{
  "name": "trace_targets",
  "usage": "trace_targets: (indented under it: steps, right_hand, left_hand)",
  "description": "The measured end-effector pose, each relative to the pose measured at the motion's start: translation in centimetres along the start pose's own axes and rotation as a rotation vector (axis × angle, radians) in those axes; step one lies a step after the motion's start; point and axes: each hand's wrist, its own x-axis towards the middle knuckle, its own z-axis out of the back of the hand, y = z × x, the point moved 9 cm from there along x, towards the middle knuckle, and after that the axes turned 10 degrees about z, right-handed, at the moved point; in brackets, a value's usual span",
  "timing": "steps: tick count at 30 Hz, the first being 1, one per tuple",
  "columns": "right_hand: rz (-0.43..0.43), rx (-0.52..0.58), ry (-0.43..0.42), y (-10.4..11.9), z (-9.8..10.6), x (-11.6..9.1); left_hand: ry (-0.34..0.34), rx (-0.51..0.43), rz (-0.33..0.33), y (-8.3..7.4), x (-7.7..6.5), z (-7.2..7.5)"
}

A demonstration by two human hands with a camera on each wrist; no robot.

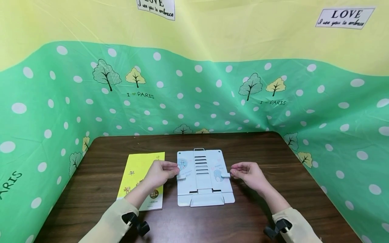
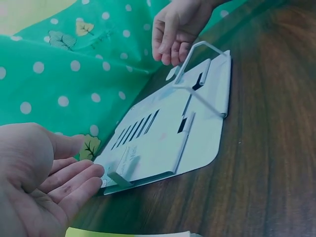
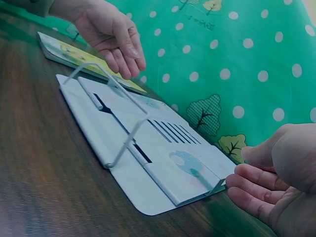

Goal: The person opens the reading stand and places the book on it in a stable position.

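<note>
A pale blue metal book stand [image 1: 203, 182] lies flat on the table, with slots down its middle and small cartoon prints on both sides. Its wire front rest [image 2: 200, 101] stands up from the lower edge. At the stand's left edge is my left hand [image 1: 161, 173], fingers loosely bent by the left page clip [image 2: 118, 178]. My right hand [image 1: 250, 174] is at the opposite edge, its fingertips close to the right page clip [image 3: 216, 187]. Neither hand grips anything; whether the fingertips touch the edges is hard to tell.
A yellow book [image 1: 138, 170] with a white lower band lies left of the stand, partly under my left forearm. The dark wooden table [image 1: 212, 224] is bordered by a green and yellow printed cloth [image 1: 194, 94] at the back and sides.
</note>
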Motion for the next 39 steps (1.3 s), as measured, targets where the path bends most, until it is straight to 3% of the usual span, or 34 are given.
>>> trace_targets:
  steps: [13,24,39]
  right_hand:
    - [-0.068,-0.033,0.017,-1.4,0.1,2.2]
    - [-0.139,-0.027,-0.012,-2.9,0.2,4.0]
    - [-0.278,0.151,-0.003,-3.8,-0.9,5.5]
  left_hand:
    - [-0.011,-0.079,0.084,1.4,2.9,0.6]
    - [-0.020,-0.126,0.155,2.1,4.6,0.8]
    - [0.009,-0.209,0.213,3.0,6.1,0.5]
